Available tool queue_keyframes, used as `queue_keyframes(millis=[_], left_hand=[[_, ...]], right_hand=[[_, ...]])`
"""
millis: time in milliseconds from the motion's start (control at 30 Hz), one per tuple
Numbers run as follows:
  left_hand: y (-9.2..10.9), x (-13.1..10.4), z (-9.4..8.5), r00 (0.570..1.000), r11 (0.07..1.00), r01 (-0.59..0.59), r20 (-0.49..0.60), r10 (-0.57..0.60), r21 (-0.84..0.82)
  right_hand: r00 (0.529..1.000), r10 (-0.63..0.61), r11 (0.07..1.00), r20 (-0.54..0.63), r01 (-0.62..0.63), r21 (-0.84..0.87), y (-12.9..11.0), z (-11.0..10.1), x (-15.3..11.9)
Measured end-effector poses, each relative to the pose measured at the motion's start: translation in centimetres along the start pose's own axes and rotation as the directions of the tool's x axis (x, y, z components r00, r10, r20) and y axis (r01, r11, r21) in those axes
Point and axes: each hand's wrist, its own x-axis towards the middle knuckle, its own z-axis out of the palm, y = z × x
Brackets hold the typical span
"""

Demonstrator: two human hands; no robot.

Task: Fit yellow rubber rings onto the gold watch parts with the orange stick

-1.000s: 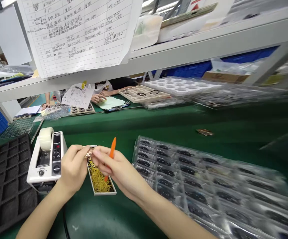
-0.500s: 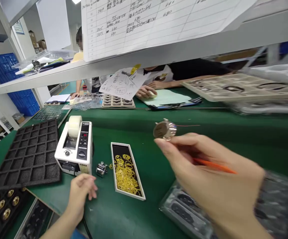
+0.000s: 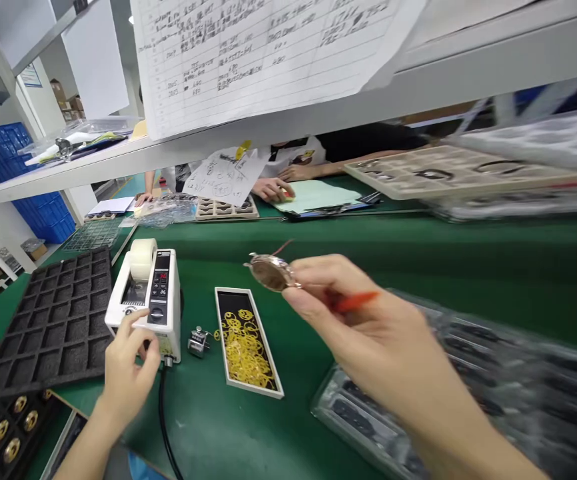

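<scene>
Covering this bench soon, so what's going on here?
A person's right hand holds a round metal watch case above the bench, along with a blurred orange tool. Their left hand, with nothing visible in it, is at the front of a white tape dispenser. A shallow tray of yellow rings lies between the hands.

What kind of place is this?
It looks like a factory workroom, perhaps for watches. There's a round, watch-like part in the right hand, a tape dispenser on a green workbench, and many small yellow rings.
</scene>
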Motion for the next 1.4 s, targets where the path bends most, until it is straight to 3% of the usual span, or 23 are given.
queue_keyframes(millis=[33,100,233,333,533,833,1400], left_hand=[[0.6,0.6,-0.2,0.996,0.994,-0.038,0.087,0.029,0.103],[1.9,1.9,-0.7,0.978,0.987,-0.055,0.209,0.023,0.150],[4.8,4.3,-0.6,0.947,0.982,-0.150,0.270,0.177,-0.117],[6.6,5.4,0.9,0.904,0.923,-0.183,0.311,0.293,-0.338],[6.9,6.4,3.6,0.855,0.936,-0.116,0.446,0.264,-0.332],[6.1,6.8,3.5,0.831,0.956,-0.142,0.493,0.256,-0.256],[5.9,6.9,4.3,0.859,0.959,-0.119,0.458,0.230,-0.257]], right_hand=[[0.999,0.033,0.999,0.042,-0.035,0.042,0.1,-0.1,0.2],[0.984,0.120,0.982,0.133,-0.137,0.130,0.2,-0.2,0.6],[0.915,0.247,0.892,0.319,-0.343,0.294,0.3,-0.6,1.3],[0.869,0.262,0.820,0.419,-0.430,0.379,0.5,-0.7,1.5],[0.801,0.259,0.706,0.540,-0.539,0.460,0.7,0.1,1.1],[0.787,0.276,0.691,0.552,-0.561,0.456,0.9,0.8,0.6],[0.795,0.290,0.703,0.532,-0.554,0.445,1.2,1.1,0.6]])
